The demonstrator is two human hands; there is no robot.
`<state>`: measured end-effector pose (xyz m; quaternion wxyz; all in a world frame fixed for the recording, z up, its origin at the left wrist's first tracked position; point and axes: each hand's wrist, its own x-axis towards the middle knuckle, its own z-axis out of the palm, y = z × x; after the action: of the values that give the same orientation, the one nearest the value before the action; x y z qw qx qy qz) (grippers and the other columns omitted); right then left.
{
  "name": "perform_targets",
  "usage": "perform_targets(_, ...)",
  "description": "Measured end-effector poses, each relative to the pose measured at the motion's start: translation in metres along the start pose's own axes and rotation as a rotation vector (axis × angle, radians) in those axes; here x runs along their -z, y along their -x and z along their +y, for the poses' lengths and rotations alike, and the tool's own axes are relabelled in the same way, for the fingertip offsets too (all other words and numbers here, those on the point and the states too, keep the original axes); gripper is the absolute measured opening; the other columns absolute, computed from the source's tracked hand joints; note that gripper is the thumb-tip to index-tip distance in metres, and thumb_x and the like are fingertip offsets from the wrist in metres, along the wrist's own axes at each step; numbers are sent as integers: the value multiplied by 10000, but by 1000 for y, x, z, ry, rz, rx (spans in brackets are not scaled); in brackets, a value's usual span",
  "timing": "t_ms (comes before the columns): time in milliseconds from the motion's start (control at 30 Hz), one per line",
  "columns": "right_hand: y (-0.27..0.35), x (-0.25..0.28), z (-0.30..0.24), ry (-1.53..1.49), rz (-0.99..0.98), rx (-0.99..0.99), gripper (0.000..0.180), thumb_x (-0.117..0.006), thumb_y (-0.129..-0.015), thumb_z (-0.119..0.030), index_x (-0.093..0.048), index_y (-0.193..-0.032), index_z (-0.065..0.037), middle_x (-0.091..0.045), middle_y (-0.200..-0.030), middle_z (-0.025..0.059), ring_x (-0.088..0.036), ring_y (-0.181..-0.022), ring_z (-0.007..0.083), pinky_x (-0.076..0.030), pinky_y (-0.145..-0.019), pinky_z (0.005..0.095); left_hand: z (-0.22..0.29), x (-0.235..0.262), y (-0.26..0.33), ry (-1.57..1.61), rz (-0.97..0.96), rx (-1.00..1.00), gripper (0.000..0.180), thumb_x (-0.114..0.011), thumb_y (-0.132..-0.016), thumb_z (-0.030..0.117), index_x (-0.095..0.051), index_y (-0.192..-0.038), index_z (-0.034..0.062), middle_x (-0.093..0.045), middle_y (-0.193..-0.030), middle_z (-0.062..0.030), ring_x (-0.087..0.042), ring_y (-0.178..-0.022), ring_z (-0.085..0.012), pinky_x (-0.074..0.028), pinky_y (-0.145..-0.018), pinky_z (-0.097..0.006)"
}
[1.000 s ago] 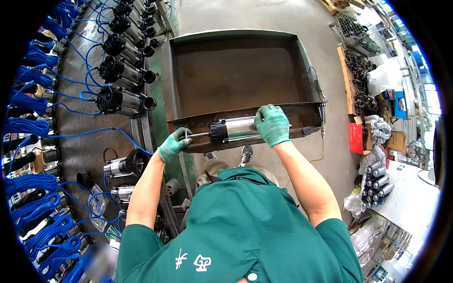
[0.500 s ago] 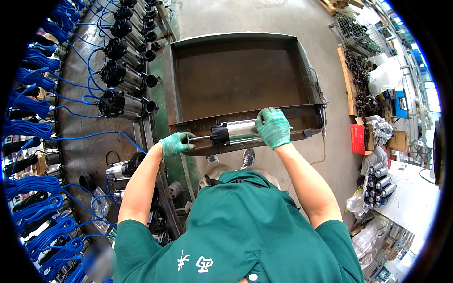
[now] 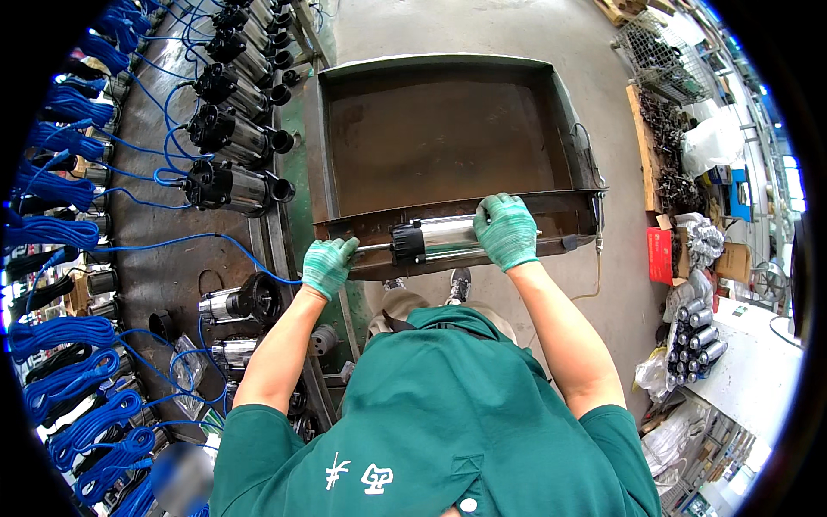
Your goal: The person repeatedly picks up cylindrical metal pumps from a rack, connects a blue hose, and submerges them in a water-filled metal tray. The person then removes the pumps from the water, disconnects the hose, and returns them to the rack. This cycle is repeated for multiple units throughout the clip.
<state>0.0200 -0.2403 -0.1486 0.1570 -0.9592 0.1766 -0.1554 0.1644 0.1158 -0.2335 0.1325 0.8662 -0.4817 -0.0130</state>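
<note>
A pump motor (image 3: 444,234) with a shiny silver cylinder and a black ribbed end lies on its side in the narrow front trough (image 3: 560,209) of a dark metal tank. Its thin metal shaft (image 3: 376,247) points left. My right hand (image 3: 506,231), in a green glove, wraps over the right part of the cylinder from above. At the shaft's left end, the fingers of my gloved left hand (image 3: 329,265) are closed around the tip. Any small part under those fingers is hidden.
Brownish liquid fills the wide tank (image 3: 320,146) beyond the trough. On the left, a bench (image 3: 142,237) carries a row of black-and-silver pumps (image 3: 228,188) and coiled blue cables (image 3: 60,233). A hose (image 3: 600,267) hangs at the tank's right. Boxes and metal parts stand farther right.
My left hand has turned and its fingers have closed over the shaft's end, where a small grey part showed before. My right hand keeps its place on the motor. The whole view has shifted slightly.
</note>
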Motion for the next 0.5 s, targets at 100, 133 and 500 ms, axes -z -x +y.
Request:
perform_targets(100, -1, -1, 0, 4, 11, 3, 108, -698, -865, -183, -716, -849, -77, -702, -889, 133, -671, -890, 351, -577, -803, 466, 0, 0, 0, 177, 32, 69, 290, -809, -875, 268, -730, -1110, 119, -740, -905, -114, -714, -821, -346, -554, -724, -451)
perform_targets(133, -1, -2, 1, 7, 18, 17, 107, -698, -866, -181, -715, -847, -77, -701, -888, 133, -670, -890, 351, -576, -804, 466, -4, 3, 1, 307, 9, 144, 394, -852, -848, 340, -738, -1125, 84, -760, -965, -154, -738, -864, -343, -588, -764, -408)
perform_targets(500, -3, -2, -1, 6, -2, 13, 117, -698, -869, -189, -711, -832, -79, -702, -887, 127, -670, -891, 343, -576, -803, 466, -16, 16, -4, 1747, -623, 1208, 187, -680, -1029, 295, -665, -1041, 109, -671, -809, -13, -567, -592, -86, -449, -510, -245)
